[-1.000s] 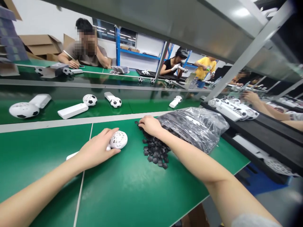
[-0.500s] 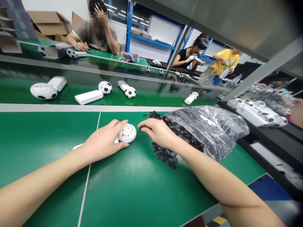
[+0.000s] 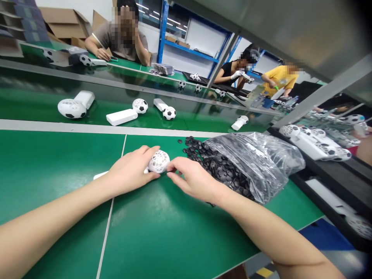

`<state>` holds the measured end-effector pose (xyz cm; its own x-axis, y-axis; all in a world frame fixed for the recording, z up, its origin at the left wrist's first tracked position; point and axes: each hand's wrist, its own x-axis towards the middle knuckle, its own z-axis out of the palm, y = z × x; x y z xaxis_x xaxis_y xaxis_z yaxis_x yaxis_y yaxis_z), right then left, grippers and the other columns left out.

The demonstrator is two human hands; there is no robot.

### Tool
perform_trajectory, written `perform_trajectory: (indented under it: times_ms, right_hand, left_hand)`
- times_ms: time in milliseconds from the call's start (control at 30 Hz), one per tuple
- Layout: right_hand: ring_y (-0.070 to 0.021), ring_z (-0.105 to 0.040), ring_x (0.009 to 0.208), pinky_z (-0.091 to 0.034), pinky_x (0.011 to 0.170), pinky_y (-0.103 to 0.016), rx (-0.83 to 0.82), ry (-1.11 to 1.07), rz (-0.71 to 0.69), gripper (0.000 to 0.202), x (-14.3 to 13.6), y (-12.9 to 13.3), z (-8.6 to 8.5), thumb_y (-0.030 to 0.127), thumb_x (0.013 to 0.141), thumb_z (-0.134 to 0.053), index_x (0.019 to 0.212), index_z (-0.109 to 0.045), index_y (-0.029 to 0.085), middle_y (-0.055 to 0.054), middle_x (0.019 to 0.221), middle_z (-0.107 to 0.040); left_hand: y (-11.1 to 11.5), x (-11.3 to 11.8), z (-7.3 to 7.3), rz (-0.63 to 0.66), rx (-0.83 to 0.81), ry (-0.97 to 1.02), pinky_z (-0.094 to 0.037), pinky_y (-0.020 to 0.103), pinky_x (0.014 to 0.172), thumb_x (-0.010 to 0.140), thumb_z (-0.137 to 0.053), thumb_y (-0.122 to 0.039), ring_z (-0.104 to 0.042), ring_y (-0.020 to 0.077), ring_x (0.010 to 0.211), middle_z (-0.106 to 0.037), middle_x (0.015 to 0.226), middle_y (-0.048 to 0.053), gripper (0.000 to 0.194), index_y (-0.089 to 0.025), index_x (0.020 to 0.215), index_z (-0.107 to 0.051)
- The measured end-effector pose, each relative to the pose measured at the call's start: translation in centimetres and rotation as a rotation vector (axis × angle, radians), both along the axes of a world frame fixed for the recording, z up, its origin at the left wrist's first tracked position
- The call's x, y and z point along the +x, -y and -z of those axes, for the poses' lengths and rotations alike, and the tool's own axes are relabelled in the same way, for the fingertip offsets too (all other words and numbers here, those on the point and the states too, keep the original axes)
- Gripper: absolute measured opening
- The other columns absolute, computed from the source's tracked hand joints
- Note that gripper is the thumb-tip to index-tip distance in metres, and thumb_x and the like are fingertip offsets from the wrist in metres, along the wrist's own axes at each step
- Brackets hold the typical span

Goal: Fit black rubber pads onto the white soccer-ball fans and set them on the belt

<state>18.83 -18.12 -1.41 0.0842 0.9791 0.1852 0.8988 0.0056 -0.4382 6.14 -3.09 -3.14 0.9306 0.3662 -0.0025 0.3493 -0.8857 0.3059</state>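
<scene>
My left hand (image 3: 130, 167) is wrapped round a white handheld fan (image 3: 159, 161) with a round, football-style head. The head has an open grille and faces up; the end of its white handle shows past my wrist, the rest hidden under my palm. My right hand (image 3: 195, 178) touches the head's right side, thumb and fingers pinched on a small black plastic piece, mostly covered by the fingertips. Right beside that hand, many loose black pieces (image 3: 225, 170) spill from a clear plastic bag (image 3: 273, 159) on the green table (image 3: 162, 232).
Several white fans with black patches, one a handheld fan (image 3: 122, 117), lie on the green belt (image 3: 200, 122) behind a pale rail. At right, a black tray (image 3: 345, 170) holds more fans. A slanted metal post (image 3: 308, 99) rises there. Co-workers sit across the line.
My right hand has moved left and slightly down, bringing the black piece from beside the pile to the fan's head. My left hand still holds the fan. The view has shifted slightly.
</scene>
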Motion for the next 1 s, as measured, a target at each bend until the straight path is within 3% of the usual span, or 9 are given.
perform_trajectory:
  times_ms: [200, 333, 533, 633, 867, 1000]
  right_hand:
    - [-0.0173, -0.056, 0.088, -0.046, 0.078, -0.03, 0.025, -0.027, -0.026, 0.022, -0.2, 0.1, 0.3, 0.011, 0.088, -0.047, 0.107, -0.055, 0.015, -0.008, 0.097, -0.06]
    - [-0.0156, -0.059, 0.084, -0.047, 0.076, -0.028, 0.023, -0.083, 0.012, 0.016, -0.2, 0.2, 0.1, 0.012, 0.088, -0.049, 0.096, -0.059, 0.02, -0.003, 0.092, -0.063]
    - [-0.0162, -0.058, 0.085, -0.046, 0.079, -0.029, 0.253, -0.112, 0.055, 0.008, -0.9, 0.0, 0.4, 0.016, 0.084, -0.057, 0.086, -0.062, 0.021, -0.002, 0.089, -0.063]
    - [-0.0131, -0.059, 0.076, -0.047, 0.073, -0.025, 0.202, -0.256, 0.048, 0.008, -1.3, -0.4, 0.9, 0.013, 0.083, -0.057, 0.084, -0.062, 0.02, 0.0, 0.081, -0.064]
    - [-0.015, -0.05, 0.089, -0.043, 0.085, -0.031, 0.274, -0.436, 0.169, 0.009, -0.7, -2.0, 2.9, 0.014, 0.07, -0.071, 0.07, -0.063, 0.019, -0.001, 0.086, -0.047]
    - [-0.0165, -0.048, 0.1, -0.038, 0.094, -0.035, 0.271, -0.469, 0.155, 0.011, -0.4, -2.1, 3.3, 0.014, 0.07, -0.071, 0.067, -0.061, 0.018, -0.002, 0.096, -0.045]
  left_hand:
    - [0.0, -0.2, 0.0, 0.011, 0.002, 0.006, -0.046, 0.033, 0.075, 0.076, -0.054, -0.045, -0.057, 0.0266, 0.098, -0.052, 0.118, 0.006, 0.066, -0.024, 0.134, -0.033]
    - [-0.1, -0.2, 0.1, 0.005, 0.001, 0.017, -0.046, 0.034, 0.076, 0.074, -0.055, -0.045, -0.057, 0.0272, 0.099, -0.052, 0.118, 0.006, 0.068, -0.024, 0.135, -0.033]
    - [-0.2, -0.3, 0.2, 0.008, -0.024, 0.047, -0.046, 0.034, 0.076, 0.073, -0.053, -0.05, -0.057, 0.027, 0.098, -0.051, 0.119, 0.007, 0.068, -0.024, 0.134, -0.035]
    - [-0.3, -0.3, 0.1, 0.004, -0.047, 0.06, -0.047, 0.033, 0.073, 0.07, -0.053, -0.059, -0.057, 0.0275, 0.097, -0.051, 0.118, 0.007, 0.074, -0.026, 0.133, -0.035]
    - [-0.2, -0.3, 0.0, 0.015, -0.106, 0.105, -0.047, 0.034, 0.074, 0.071, -0.053, -0.059, -0.058, 0.0252, 0.096, -0.054, 0.116, 0.005, 0.063, -0.028, 0.125, -0.044]
    - [-0.5, -0.2, 0.1, 0.031, -0.126, 0.13, -0.047, 0.034, 0.076, 0.072, -0.054, -0.058, -0.057, 0.0251, 0.098, -0.055, 0.117, 0.006, 0.06, -0.027, 0.123, -0.045]
